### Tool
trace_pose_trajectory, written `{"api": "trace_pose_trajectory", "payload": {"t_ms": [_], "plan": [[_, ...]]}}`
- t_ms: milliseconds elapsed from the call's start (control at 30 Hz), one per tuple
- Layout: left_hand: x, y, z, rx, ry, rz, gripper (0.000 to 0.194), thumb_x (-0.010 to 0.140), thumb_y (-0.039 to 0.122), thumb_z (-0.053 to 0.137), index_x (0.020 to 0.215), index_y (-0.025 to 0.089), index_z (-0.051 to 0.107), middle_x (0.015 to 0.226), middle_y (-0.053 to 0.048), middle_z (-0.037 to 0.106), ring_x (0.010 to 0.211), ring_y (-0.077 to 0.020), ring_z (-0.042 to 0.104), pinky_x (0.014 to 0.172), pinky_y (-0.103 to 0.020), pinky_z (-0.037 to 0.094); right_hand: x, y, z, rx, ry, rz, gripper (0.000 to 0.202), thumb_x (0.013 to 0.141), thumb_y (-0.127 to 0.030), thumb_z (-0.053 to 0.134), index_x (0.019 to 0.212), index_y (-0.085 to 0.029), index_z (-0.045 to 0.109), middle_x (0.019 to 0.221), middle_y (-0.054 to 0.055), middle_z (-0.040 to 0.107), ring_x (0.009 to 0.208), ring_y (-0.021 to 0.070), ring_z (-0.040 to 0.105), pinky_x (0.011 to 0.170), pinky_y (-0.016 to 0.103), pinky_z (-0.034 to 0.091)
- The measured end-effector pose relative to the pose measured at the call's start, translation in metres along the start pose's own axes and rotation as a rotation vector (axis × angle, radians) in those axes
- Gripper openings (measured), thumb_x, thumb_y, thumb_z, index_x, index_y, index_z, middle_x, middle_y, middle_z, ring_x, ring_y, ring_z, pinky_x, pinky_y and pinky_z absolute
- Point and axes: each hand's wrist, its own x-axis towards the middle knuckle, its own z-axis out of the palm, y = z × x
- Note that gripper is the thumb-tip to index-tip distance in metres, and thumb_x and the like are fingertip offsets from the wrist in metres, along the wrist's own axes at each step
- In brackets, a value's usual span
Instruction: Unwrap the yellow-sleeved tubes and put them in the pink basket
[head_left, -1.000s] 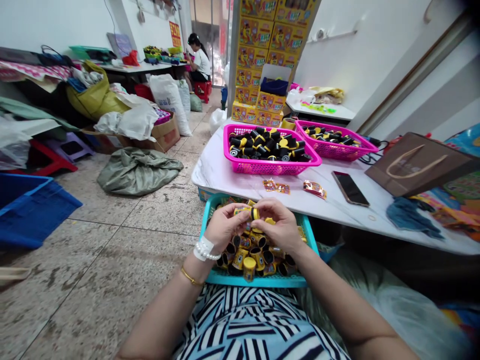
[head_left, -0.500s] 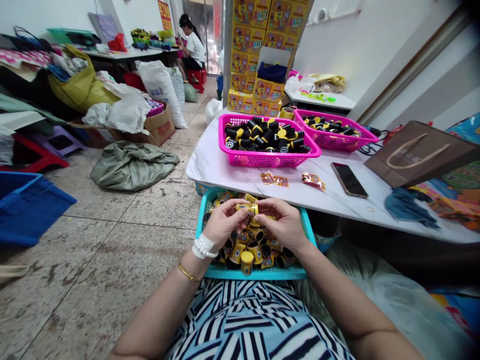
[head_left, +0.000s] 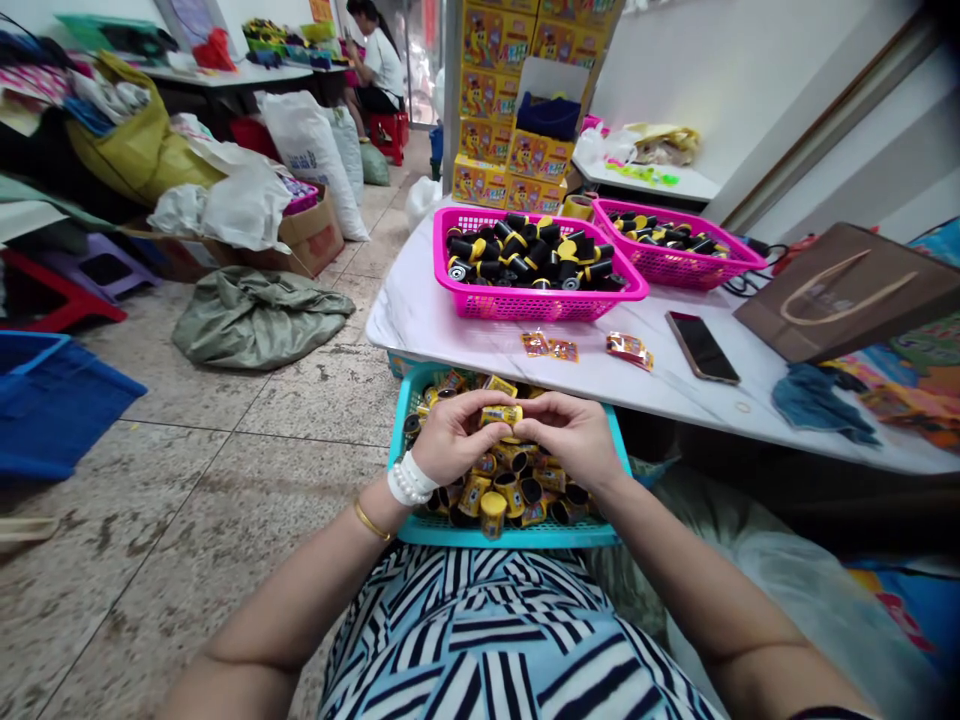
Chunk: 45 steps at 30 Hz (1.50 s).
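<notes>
Between my two hands, a small yellow-labelled cylinder [head_left: 501, 414] lies sideways above the teal basket [head_left: 510, 537]. Thumb and fingers of my left hand [head_left: 454, 437] close round its left part. My right hand [head_left: 570, 437] pinches its right end, thumb tip near the other thumb. Below them the basket holds many similar short cylinders with yellow printed labels, several showing dark open ends. One yellow-capped cylinder [head_left: 493, 512] stands upright near the front rim. Fingers hide parts of the held piece.
A pink basket [head_left: 540, 303] of black cylinders with yellow rims sits on the white table, with a second pink basket [head_left: 694, 272] behind. Printed label strips [head_left: 550, 346], a phone [head_left: 703, 347] and a paper bag [head_left: 817, 310] lie rightward. A seated person [head_left: 377, 70] is far back.
The camera view has shifted slightly. Both hands still grip the cylinder, and the right fingertips have closed in at its right end. The baskets' contents look unchanged.
</notes>
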Motion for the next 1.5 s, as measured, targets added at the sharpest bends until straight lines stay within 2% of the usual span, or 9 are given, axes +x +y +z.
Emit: {"api": "trace_pose_trajectory", "payload": {"t_ms": [133,267,400,567,700,800,967,1267,1500], "plan": [[0.0,-0.002,-0.005,0.132,-0.029,0.004,0.034,0.084,0.027,0.072,0.117,0.018,0.072,0.109,-0.011,0.076,0.098,-0.0253,0.07,0.089,-0.037,0.053,0.005,0.005,0.0,0.078,-0.045,0.123,0.03,0.06,-0.033,0.09,0.083,-0.018,0.077,0.071,0.002,0.077,0.062,0.0168,0.071,0.067,0.032,0.061],[-0.004,0.003,-0.004,-0.102,0.003,-0.194,0.052,0.09,0.037,0.064,0.137,0.018,0.055,0.076,-0.002,0.069,0.06,-0.0162,0.065,0.056,-0.027,0.053,0.003,0.006,0.0,-0.005,-0.006,-0.124,0.03,0.066,-0.028,0.087,0.093,-0.021,0.077,0.088,0.004,0.077,0.079,0.0187,0.073,0.076,0.034,0.062],[-0.011,0.014,-0.002,-0.274,0.053,-0.294,0.035,0.084,0.037,0.072,0.112,0.016,0.064,0.072,0.002,0.061,0.05,-0.0088,0.055,0.047,-0.02,0.047,-0.003,0.004,0.0,-0.131,-0.009,-0.339,0.025,0.067,-0.022,0.086,0.09,-0.023,0.077,0.096,0.005,0.074,0.088,0.0197,0.071,0.077,0.033,0.061],[-0.011,0.018,-0.003,-0.288,-0.017,-0.351,0.032,0.083,0.044,0.071,0.096,0.016,0.066,0.065,0.003,0.061,0.046,-0.0073,0.053,0.043,-0.018,0.044,-0.009,0.006,0.003,0.045,-0.011,-0.124,0.023,0.062,-0.026,0.089,0.079,-0.02,0.074,0.076,0.001,0.075,0.068,0.0155,0.07,0.067,0.029,0.061],[-0.005,0.01,0.0,-0.4,-0.075,-0.58,0.043,0.08,0.058,0.068,0.075,0.016,0.059,0.051,0.003,0.059,0.031,-0.0052,0.043,0.029,-0.015,0.031,-0.011,0.01,-0.002,0.159,-0.235,0.045,0.042,0.066,-0.023,0.088,0.106,-0.025,0.075,0.086,-0.001,0.076,0.064,0.0135,0.072,0.066,0.028,0.062],[-0.004,0.006,0.006,-0.473,-0.067,-0.663,0.05,0.077,0.064,0.069,0.072,0.016,0.056,0.046,0.004,0.057,0.026,-0.0045,0.039,0.025,-0.015,0.025,-0.012,0.015,-0.005,0.187,-0.26,0.08,0.042,0.067,-0.023,0.087,0.107,-0.025,0.077,0.084,0.0,0.078,0.065,0.0154,0.074,0.066,0.029,0.064],[-0.007,0.008,0.013,-0.661,-0.096,-0.669,0.048,0.073,0.059,0.076,0.083,0.016,0.056,0.055,0.003,0.064,0.03,-0.0047,0.046,0.028,-0.014,0.033,-0.014,0.022,-0.004,0.264,-0.134,0.082,0.027,0.068,-0.031,0.087,0.093,-0.023,0.079,0.068,0.001,0.077,0.052,0.0175,0.072,0.05,0.028,0.063],[-0.003,0.02,0.028,-0.745,-0.094,-0.751,0.053,0.076,0.067,0.068,0.074,0.015,0.058,0.042,0.005,0.057,0.022,-0.0038,0.035,0.023,-0.015,0.022,-0.023,0.013,-0.003,0.212,-0.041,-0.004,0.027,0.067,-0.041,0.088,0.084,-0.023,0.077,0.063,0.0,0.075,0.043,0.017,0.068,0.042,0.03,0.061],[-0.004,0.025,0.031,-0.715,-0.032,-0.803,0.053,0.074,0.068,0.07,0.069,0.016,0.057,0.038,0.006,0.054,0.02,-0.0042,0.033,0.022,-0.016,0.02,-0.029,0.011,-0.003,-0.005,-0.115,-0.164,0.018,0.077,-0.032,0.081,0.095,-0.027,0.08,0.074,0.002,0.078,0.052,0.0173,0.071,0.051,0.03,0.062]]}}
